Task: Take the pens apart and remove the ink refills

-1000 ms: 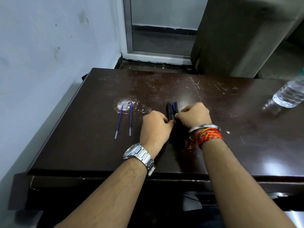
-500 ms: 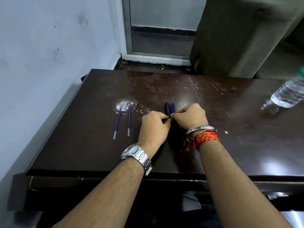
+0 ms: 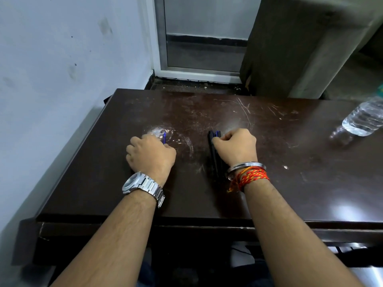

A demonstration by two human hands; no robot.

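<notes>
A bundle of dark pens [image 3: 215, 158], black with blue ends, lies on the dark brown table [image 3: 290, 183], pointing away from me. My right hand [image 3: 236, 148] rests over the bundle's far end, with thumb and fingers closed on it. My left hand [image 3: 151, 156] is a hand's width to the left, fingers curled down over the spot where blue ink refills lie. Only the far tip of one refill [image 3: 164, 137] shows past the knuckles. Whether the left hand grips a refill is hidden.
A clear plastic water bottle [image 3: 364, 119] lies at the table's right edge. A pale wall runs along the left side. Beyond the far edge are a door frame and a dark cabinet. A white smudge [image 3: 159, 130] marks the table by the refills.
My left hand has left the pen bundle and moved left, now covering the two refills. My right hand has stayed on the pens.
</notes>
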